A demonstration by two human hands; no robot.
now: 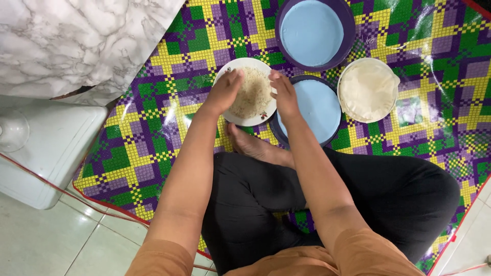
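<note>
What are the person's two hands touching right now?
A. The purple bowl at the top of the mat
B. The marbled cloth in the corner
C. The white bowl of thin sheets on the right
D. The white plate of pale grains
D: the left hand and the right hand rest on opposite rims of the white plate of grains, apart from the other dishes.

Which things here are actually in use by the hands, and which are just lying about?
In use:
left hand
right hand
white bowl of pale grains, both hands in it

Lying about:
near purple bowl with blue inside
far purple bowl
white bowl with pale sheets
patterned mat
marbled surface
</note>
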